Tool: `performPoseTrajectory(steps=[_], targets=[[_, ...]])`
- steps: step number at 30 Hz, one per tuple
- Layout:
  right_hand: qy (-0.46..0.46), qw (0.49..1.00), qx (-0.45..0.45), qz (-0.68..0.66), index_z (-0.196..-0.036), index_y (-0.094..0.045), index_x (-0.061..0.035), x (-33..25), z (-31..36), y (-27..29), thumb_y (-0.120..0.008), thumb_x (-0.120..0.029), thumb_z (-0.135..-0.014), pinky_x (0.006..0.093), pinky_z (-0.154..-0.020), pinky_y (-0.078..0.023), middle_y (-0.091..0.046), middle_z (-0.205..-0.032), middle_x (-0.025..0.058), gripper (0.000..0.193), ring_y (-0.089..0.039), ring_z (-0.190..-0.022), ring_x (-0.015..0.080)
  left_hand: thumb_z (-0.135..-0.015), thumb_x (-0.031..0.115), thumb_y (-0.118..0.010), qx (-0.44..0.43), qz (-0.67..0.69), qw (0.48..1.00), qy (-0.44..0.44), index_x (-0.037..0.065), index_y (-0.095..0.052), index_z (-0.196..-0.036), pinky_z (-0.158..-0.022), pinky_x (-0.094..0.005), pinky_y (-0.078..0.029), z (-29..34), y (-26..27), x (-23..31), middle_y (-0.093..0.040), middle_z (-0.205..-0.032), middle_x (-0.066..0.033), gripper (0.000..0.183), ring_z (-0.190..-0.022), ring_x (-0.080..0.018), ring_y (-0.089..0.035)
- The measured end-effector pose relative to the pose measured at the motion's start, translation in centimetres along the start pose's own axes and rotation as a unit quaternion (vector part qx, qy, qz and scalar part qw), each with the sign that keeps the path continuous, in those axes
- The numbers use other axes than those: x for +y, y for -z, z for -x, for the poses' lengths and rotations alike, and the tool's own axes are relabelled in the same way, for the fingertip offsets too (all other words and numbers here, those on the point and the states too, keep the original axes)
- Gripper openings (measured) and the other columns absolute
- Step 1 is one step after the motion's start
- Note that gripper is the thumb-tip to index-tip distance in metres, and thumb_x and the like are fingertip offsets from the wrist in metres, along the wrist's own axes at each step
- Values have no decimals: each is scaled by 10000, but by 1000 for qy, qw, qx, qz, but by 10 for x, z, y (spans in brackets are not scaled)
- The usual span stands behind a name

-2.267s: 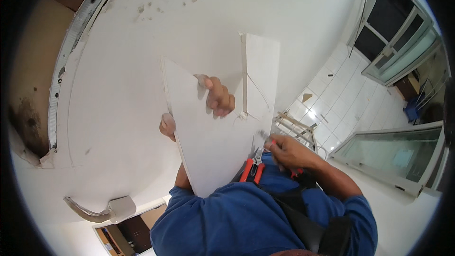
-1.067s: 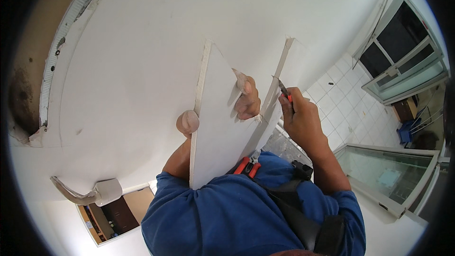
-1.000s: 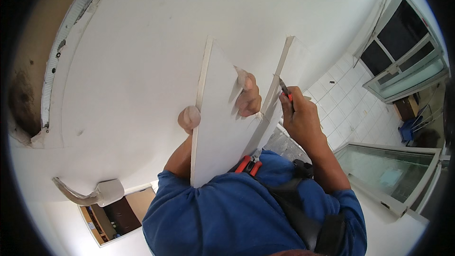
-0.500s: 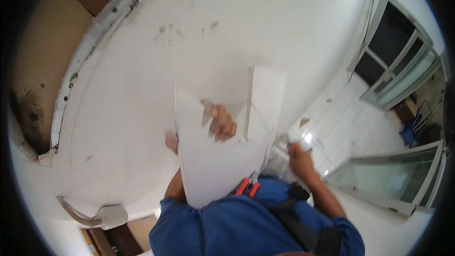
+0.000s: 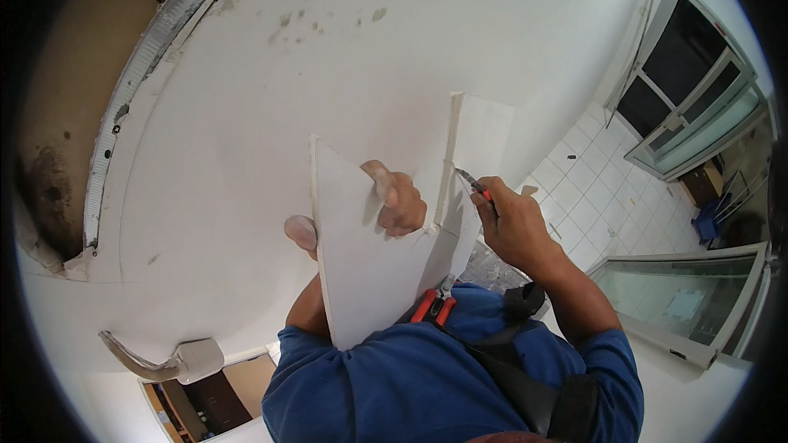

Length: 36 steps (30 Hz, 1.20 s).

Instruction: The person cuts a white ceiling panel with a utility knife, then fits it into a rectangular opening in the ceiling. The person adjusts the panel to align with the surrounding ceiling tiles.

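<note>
A white plasterboard piece (image 5: pixel 373 279) with a deep notch cut in its far side stands tilted in front of my chest. My left hand (image 5: pixel 400 203) grips it: the forearm runs behind the board, fingers curl over through the notch and another digit shows past the left edge. In my right hand (image 5: pixel 517 230) is a utility knife (image 5: pixel 474 184) with red on its handle. Its blade tip meets the notch's right-hand edge, on the narrower strip of board. Red-handled pliers (image 5: pixel 435 308) hang at my chest, beside a black strap.
A broad white surface (image 5: pixel 222 172) spreads behind the board, with a ragged-edged opening (image 5: pixel 82 115) at the left. White floor tiles (image 5: pixel 587 205) lie to the right, near a glazed door (image 5: pixel 681 303) and a dark-paned frame (image 5: pixel 681 57). A white fixture (image 5: pixel 197 358) sits lower left.
My right hand has come up and left from beside my body, bringing the knife blade to the notch edge. The board and left hand have shifted slightly right.
</note>
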State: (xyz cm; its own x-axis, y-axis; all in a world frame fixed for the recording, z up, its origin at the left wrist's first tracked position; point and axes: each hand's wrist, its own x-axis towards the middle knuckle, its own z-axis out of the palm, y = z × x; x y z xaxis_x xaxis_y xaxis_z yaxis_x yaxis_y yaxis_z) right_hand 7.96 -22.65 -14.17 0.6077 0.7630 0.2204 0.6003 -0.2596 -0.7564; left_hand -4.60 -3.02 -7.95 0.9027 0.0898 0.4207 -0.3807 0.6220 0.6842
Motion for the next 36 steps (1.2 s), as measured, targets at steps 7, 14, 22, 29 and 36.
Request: performPoseTrajectory(steps=[7, 14, 22, 29, 36], targets=[[-28, 982, -139, 128, -1015, -556, 14, -24, -16, 48, -612, -181, -1048, 548, -649, -511, -652, -703, 250, 206, -681, -696, 463, -524, 1087, -595, -22, 11, 1000, 11, 56, -636, -1074, -581, -303, -364, -10, 0, -10, -453, -720, 20, 1169, -596, -109, -419], [1, 975, -181, 127, -988, -547, 47, -26, -40, 54, -578, -192, -1066, 562, -676, -509, -662, -728, 274, 253, -678, -725, 487, -565, 1066, -605, -38, 8, 999, 21, 47, -629, -1082, -595, -303, -363, -17, 2, -12, -454, -737, 12, 1143, -609, -112, -411], [-49, 974, -195, 102, -1099, -528, 35, -28, -35, 46, -563, -187, -1080, 548, -620, -503, -665, -733, 277, 225, -670, -685, 488, -759, 882, -640, -24, 48, 998, 39, -43, -633, -1126, -640, -347, -462, -13, 4, -8, -542, -762, -76, 995, -656, -187, -532], [-72, 995, -66, 34, -1078, -519, 26, -10, -16, 11, -560, -190, -1073, 568, -678, -528, -670, -741, 278, 221, -691, -734, 485, -1000, 360, -722, 142, -579, 802, -21, -22, -572, -1431, -917, -404, -544, -74, 31, -22, -693, -1160, -169, 595, -1079, -294, -668], [-44, 975, -170, 135, -1056, -536, 20, -22, -29, 48, -560, -187, -1067, 569, -680, -532, -682, -742, 256, 209, -696, -730, 468, -908, 197, -734, -33, -683, 723, 98, 9, -551, -1423, -968, -435, -534, -111, 32, -50, -711, -1209, -219, 578, -1119, -336, -690]])
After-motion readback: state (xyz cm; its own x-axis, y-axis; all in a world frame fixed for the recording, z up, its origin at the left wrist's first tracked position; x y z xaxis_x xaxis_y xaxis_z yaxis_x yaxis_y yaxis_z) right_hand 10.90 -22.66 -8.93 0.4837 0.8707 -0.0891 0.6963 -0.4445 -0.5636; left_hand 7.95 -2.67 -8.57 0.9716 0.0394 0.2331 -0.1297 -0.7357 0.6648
